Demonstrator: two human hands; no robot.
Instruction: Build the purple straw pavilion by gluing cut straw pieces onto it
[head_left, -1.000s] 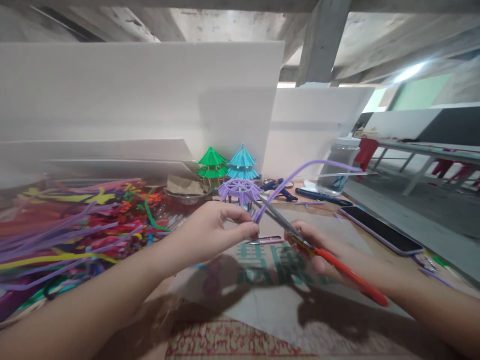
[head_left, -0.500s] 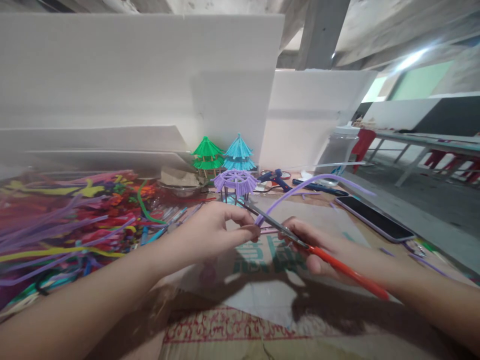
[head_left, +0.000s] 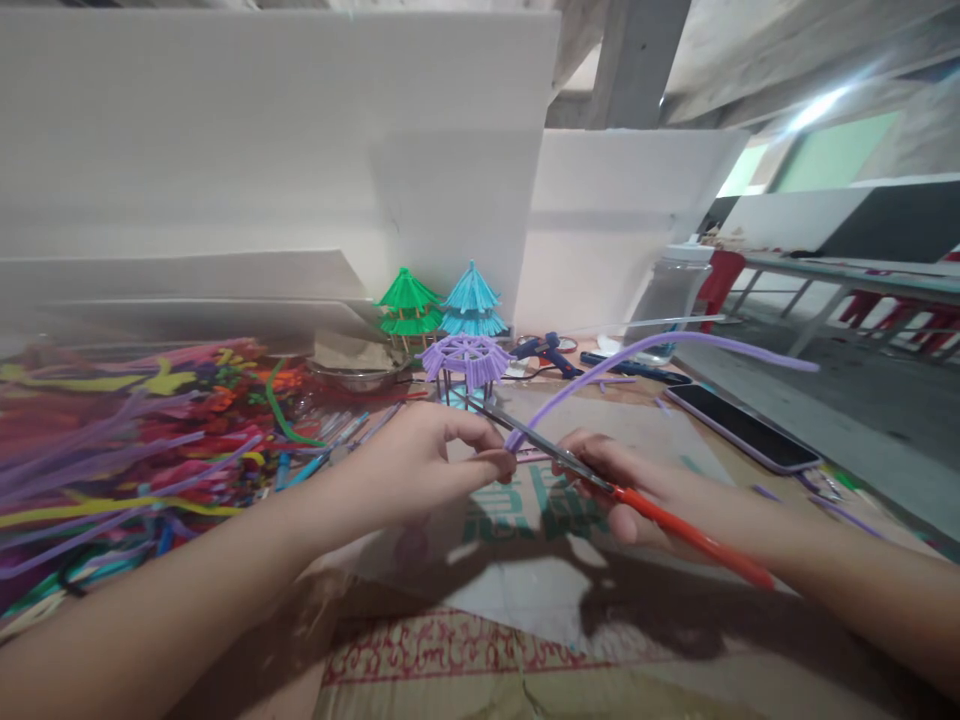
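Note:
My left hand [head_left: 457, 450] pinches a purple pipe cleaner [head_left: 637, 345] near its lower end; the long free part arches up and to the right. My right hand [head_left: 611, 480] grips red-handled scissors [head_left: 675, 528]. Their metal blades point up and left, past the pipe cleaner just beyond my left fingertips. Whether the blades touch it I cannot tell. Behind the blade tips stands a small purple pavilion model [head_left: 465, 362] on dark posts. A green two-tiered pavilion [head_left: 409, 300] and a blue two-tiered pavilion [head_left: 472, 300] stand farther back.
Loose colourful pipe cleaners [head_left: 135, 440] heap up on the left. A clear bowl [head_left: 360, 378] holds brown cardboard. A dark blue glue gun [head_left: 547, 352], a phone [head_left: 742, 428] and a clear bottle [head_left: 667, 300] lie or stand to the right. White boards [head_left: 262, 150] rise behind.
The free end of the purple pipe cleaner has swung farther right and sits a little straighter. Both hands keep nearly the same pose, and the view has shifted slightly.

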